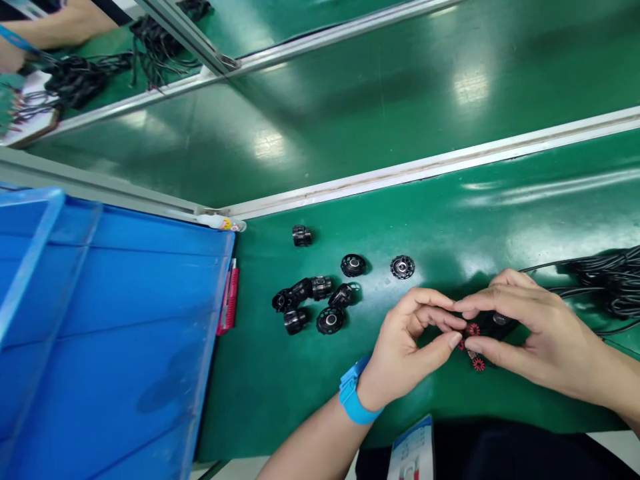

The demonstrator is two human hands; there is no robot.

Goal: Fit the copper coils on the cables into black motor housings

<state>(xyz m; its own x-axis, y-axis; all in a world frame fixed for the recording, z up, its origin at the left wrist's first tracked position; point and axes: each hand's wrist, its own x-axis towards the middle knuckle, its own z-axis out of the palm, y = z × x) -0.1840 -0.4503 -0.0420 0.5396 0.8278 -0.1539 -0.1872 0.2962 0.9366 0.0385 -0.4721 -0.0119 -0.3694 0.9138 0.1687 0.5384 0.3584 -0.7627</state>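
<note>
My left hand (417, 340), with a blue wrist strap (356, 393), has its thumb and fingers bent close together at a cluster of small red ring-shaped parts (479, 365). Opposite it, my right hand (545, 333) curves over the same cluster, thumb tip beside the red rings. Both index fingertips meet above the parts. A dark rounded piece (500, 319) shows under the right fingers. What exactly each hand grips is largely hidden by the fingers. Black round slotted parts (331, 321) lie on the green table to the left of my hands.
A large blue bin (100, 333) stands at the left, with a red-handled tool (229, 300) beside it. Coiled black cable (620, 283) lies at right. A small bottle (223, 223) rests by the metal rail (400, 172). Another person's arm (65, 30) is at top left.
</note>
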